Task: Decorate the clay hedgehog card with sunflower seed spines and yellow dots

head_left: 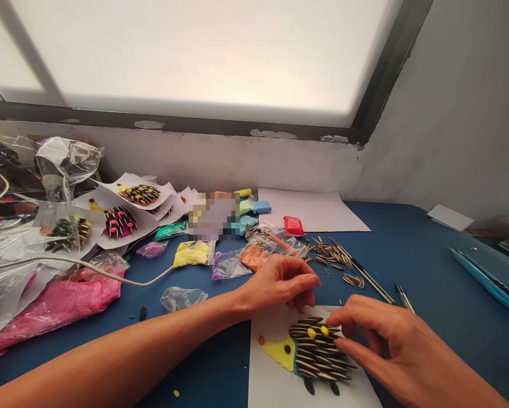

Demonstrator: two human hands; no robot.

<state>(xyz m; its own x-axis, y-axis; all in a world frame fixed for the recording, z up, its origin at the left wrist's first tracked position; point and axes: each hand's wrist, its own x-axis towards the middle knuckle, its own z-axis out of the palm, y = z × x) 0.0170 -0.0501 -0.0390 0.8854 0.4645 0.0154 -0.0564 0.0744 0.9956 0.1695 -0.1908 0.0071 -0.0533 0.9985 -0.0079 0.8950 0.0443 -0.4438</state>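
A hedgehog picture (317, 351) lies on a white sheet of paper (271, 391) in front of me. Its body is rows of striped sunflower seeds, with a yellow clay face, a dark eye, a pinkish nose and dark feet. Two yellow clay pieces (317, 332) sit on top of the seeds. My right hand (377, 337) is at the hedgehog's right side, thumb and forefinger apart at the seed tips. Above the paper's upper edge hovers my left hand (282, 283), fingers curled in with thumb and forefinger together; whatever they may hold is hidden.
Loose sunflower seeds (328, 253) lie beyond my hands, beside a thin metal tool (371, 277). Clay packets, including a yellow one (192, 253) and a red one (294, 225), spread across the blue table. Finished hedgehog sheets (141, 194) pile up left. A blue tool (487, 280) lies right.
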